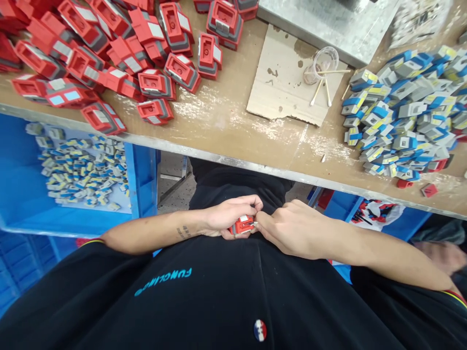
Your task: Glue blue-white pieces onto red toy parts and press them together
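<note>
Close to my body, below the table edge, my left hand is wrapped round a red and grey plastic piece with a recessed top and a white patch. My right hand meets it from the right, thumb and forefinger pinched at the piece's right end. A small whitish tip shows at those fingertips; what it belongs to is too small to make out.
Red and grey pieces crowd the table's left side. Cardboard bears a clear cup and cotton swabs. Grey, blue and yellow parts are heaped at right. A blue bin stands left; another person's hand is far right.
</note>
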A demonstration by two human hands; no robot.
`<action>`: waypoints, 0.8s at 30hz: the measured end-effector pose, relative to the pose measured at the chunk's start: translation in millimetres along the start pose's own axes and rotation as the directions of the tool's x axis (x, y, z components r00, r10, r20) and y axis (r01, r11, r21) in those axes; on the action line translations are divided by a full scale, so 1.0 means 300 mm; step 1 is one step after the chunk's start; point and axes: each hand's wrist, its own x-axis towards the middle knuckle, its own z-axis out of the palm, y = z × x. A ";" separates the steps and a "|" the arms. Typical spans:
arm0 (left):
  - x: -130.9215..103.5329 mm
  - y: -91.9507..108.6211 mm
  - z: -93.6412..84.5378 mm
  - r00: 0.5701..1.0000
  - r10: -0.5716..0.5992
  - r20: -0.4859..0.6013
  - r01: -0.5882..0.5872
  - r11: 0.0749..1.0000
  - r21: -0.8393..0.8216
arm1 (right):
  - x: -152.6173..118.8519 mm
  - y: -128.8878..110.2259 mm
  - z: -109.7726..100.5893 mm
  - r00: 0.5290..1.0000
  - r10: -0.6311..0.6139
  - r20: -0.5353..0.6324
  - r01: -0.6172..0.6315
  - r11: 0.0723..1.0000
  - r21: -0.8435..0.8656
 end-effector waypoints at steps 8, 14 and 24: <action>0.003 0.005 0.006 0.999 -0.015 -0.029 0.015 1.000 0.002 | 0.007 -0.016 0.007 1.000 0.010 0.002 -0.010 1.000 -0.004; 0.005 0.011 0.010 0.997 -0.069 -0.030 0.071 0.996 0.050 | 0.019 -0.012 -0.029 0.995 -0.032 0.093 0.032 0.999 -0.002; 0.024 -0.007 -0.012 0.991 -0.135 -0.006 0.135 0.989 0.064 | 0.046 -0.002 -0.049 0.978 -0.100 0.181 0.092 0.994 0.052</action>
